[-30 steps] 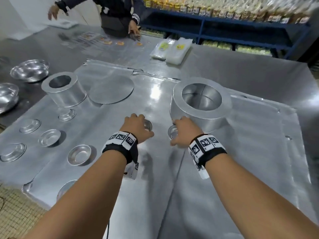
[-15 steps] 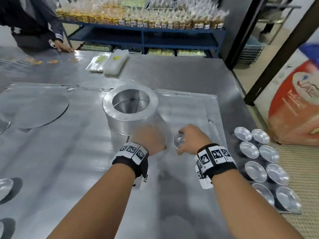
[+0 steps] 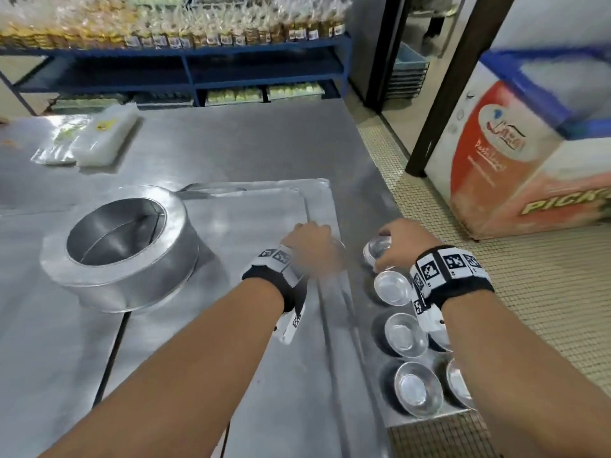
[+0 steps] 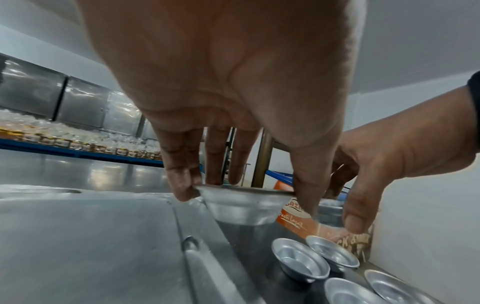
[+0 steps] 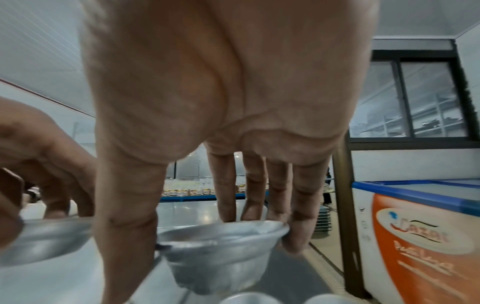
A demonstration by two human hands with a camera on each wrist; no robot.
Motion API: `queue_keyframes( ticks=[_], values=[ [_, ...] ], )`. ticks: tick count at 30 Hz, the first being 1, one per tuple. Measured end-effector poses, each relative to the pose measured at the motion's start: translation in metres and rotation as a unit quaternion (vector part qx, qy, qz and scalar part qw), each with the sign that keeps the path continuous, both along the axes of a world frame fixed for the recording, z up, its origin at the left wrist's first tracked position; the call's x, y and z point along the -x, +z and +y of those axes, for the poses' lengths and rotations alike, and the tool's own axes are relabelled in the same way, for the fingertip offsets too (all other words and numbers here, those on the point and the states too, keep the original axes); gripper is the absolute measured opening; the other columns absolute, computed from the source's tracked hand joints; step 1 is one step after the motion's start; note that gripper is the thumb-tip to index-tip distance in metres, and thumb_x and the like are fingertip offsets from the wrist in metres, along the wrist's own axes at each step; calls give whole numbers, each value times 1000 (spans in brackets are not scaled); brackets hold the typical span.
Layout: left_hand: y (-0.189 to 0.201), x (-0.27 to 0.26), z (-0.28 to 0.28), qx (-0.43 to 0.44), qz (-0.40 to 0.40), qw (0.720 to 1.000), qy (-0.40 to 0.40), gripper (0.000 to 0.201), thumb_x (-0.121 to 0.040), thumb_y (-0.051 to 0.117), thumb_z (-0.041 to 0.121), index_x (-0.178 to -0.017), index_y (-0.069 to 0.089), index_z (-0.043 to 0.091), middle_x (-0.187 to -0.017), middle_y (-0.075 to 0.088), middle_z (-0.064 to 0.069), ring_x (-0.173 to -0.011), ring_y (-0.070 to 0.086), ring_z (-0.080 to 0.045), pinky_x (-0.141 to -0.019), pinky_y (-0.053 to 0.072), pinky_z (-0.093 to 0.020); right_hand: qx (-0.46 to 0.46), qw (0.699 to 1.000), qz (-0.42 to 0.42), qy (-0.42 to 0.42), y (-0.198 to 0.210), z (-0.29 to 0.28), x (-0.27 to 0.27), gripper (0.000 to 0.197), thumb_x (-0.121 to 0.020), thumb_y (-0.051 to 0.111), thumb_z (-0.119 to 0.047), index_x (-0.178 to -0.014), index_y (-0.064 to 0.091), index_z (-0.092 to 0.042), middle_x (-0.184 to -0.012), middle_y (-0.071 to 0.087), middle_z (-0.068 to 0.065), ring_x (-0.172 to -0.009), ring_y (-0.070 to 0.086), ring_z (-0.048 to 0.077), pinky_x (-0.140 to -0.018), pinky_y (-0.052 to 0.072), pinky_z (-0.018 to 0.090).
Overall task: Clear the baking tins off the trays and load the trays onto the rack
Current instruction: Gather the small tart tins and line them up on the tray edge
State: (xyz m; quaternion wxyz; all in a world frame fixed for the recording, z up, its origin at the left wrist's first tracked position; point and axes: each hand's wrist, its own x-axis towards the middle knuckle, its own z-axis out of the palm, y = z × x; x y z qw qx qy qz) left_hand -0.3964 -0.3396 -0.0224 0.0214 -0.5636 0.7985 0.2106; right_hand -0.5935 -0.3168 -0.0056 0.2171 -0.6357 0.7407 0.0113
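Note:
My left hand (image 3: 314, 247) pinches a small round metal tin (image 4: 244, 205) by its rim, held just above the right edge of the flat metal tray (image 3: 251, 223). My right hand (image 3: 388, 241) grips a second small tin (image 3: 377, 251) from above. It hovers at the far end of several rows of small empty tins (image 3: 405, 335) along the table's right edge. The right wrist view shows thumb and fingers round that tin (image 5: 221, 257). A large ring-shaped tin (image 3: 122, 246) stands on the tray to the left.
The steel table (image 3: 248, 143) ends just right of the tin rows, over tiled floor (image 3: 545, 292). An orange and white chest freezer (image 3: 515, 160) and a dark post (image 3: 439, 94) stand beyond. Clear plastic packs (image 3: 102, 133) lie far left, before blue shelving (image 3: 198, 61).
Both hands have carried a small tin each from beside the large ring tin rightward to the rows at the table's right edge. The head view has swung right.

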Motion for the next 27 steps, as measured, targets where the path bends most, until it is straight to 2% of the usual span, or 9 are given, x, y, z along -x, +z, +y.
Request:
queue_keyframes(
  ticks=[4,10,12,14,16,18,20,22,27],
  values=[
    [-6,52,-39,9,4,1000,-29,47,-81,65,54,-94,65,9,-95,63,-9,-93,60,-29,-76,42,-31,8,999,-9,-35,-11,-37,54,79,-52,91,-32,-123,64,-13,-122,64,3,-108,62,25,-89,53,37],
    [-38,112,-89,1,-7,999,-49,40,-82,65,51,-87,64,10,-83,66,-6,-82,63,-27,-68,43,-28,7,997,-41,-63,-47,-84,97,90,-45,91,-38,-127,60,-19,-120,64,0,-105,64,23,-80,51,30],
    [-49,124,-100,-7,-14,999,-47,31,-84,60,40,-90,64,9,-87,66,-7,-84,63,-28,-68,43,-28,6,997,-42,-57,-59,-95,103,77,-38,86,-44,-110,65,-24,-106,67,-1,-91,67,21,-71,51,27],
    [-58,132,-110,-7,-20,999,-44,27,-83,58,36,-90,63,10,-89,65,-9,-85,62,-30,-68,43,-29,-3,998,-37,-45,-68,-106,105,51,-43,82,-42,-86,66,-20,-86,68,-2,-77,67,19,-62,51,26],
    [-67,139,-120,-5,-26,999,-39,29,-81,64,39,-89,63,11,-88,66,-9,-84,62,-30,-66,44,-30,-3,999,-37,-36,-76,-115,106,32,-59,82,-30,-83,67,-16,-82,68,0,-79,68,22,-70,57,32],
    [-78,144,-128,-7,-22,999,-27,32,-79,69,43,-88,63,13,-88,67,-9,-84,62,-30,-65,47,-31,11,998,-47,-32,-87,-121,109,36,-64,82,-24,-97,69,-15,-93,69,3,-88,68,24,-81,58,38],
    [-89,149,-134,-10,-13,1000,-17,33,-78,72,44,-89,64,14,-91,67,-10,-89,62,-31,-70,54,-35,17,998,-49,-35,-95,-126,111,44,-67,82,-20,-108,68,-11,-103,68,4,-93,67,24,-86,57,40],
    [-100,152,-137,5,-16,1000,-17,42,-76,75,47,-98,64,14,-100,66,-9,-100,59,-32,-80,56,-39,15,998,-46,-31,-101,-130,112,44,-65,84,-18,-105,67,-9,-101,68,5,-87,67,22,-82,59,39],
    [-112,150,-139,40,-16,999,-24,73,-73,78,54,-129,52,15,-125,53,-10,-119,49,-34,-99,48,-45,25,999,-14,-17,-104,-134,113,74,-61,90,-25,-127,59,-13,-123,53,10,-99,63,27,-86,57,42]
  ],
)
